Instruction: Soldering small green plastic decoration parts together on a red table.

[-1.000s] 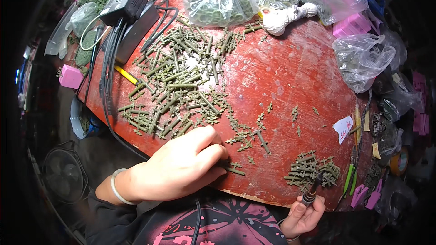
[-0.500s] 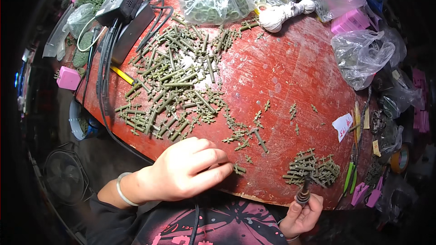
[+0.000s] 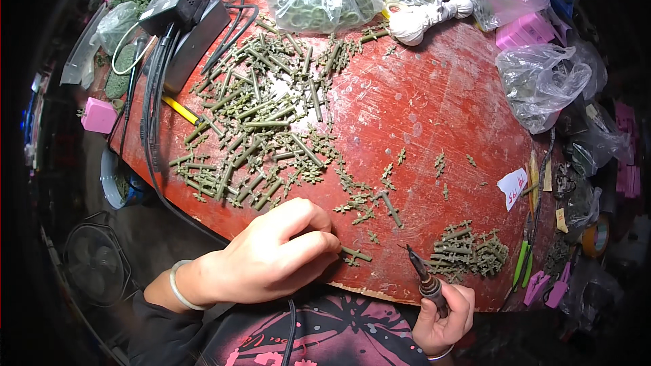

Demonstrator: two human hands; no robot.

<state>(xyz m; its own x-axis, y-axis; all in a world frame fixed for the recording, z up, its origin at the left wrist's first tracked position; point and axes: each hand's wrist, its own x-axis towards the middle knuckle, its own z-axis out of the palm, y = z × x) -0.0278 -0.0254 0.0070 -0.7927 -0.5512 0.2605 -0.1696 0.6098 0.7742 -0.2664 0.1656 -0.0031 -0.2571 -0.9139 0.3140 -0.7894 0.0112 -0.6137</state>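
Observation:
My left hand (image 3: 285, 251) is closed in a pinch near the table's front edge, its fingertips at the end of a small olive-green stick (image 3: 359, 255) with little side branches. In my right hand (image 3: 444, 318) is a dark soldering iron (image 3: 430, 288), gripped by its handle. Its thin tip points up and left, above the table and apart from the stick. A small pile of green branched pieces (image 3: 468, 254) lies just beyond the iron. At left centre spreads a large heap of similar sticks and cross-shaped bits (image 3: 258, 118).
A black power box (image 3: 180, 3) with cables stands at the far left, near a yellow-handled tool (image 3: 180, 110). Clear bags of green parts (image 3: 325, 0) and a white cord bundle (image 3: 427, 20) lie at the back. Green-handled pliers (image 3: 522, 264) rest at the right edge.
The soldering iron has swung from over the small pile toward the left, its tip now nearer the left hand. My left hand has shifted slightly, and more of the stick beside it shows.

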